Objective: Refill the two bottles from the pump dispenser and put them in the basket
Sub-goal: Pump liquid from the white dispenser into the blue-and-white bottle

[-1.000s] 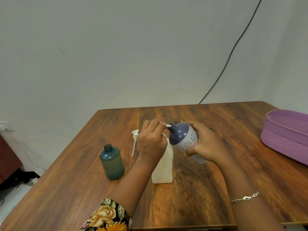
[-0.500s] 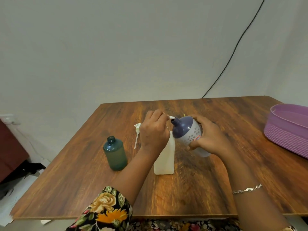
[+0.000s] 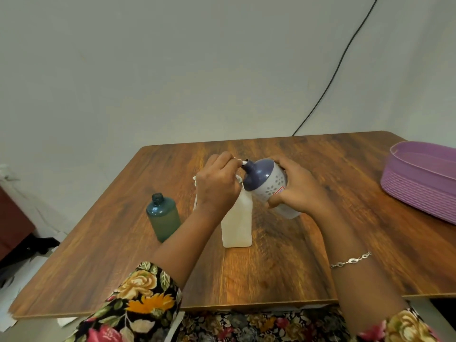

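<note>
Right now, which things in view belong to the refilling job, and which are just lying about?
In the job: white pump dispenser, blue-topped bottle, green bottle, purple basket.
Not part of it: black cable, bracelet.

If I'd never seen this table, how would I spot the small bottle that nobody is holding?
Start at the brown wooden table and find the tall white plastic pump dispenser near its middle, under the left hand. Left of it stands a squat teal translucent plastic bottle, upright and uncapped. Unlike the white bottle with the navy top, tilted in the right hand, nothing touches it.
</note>
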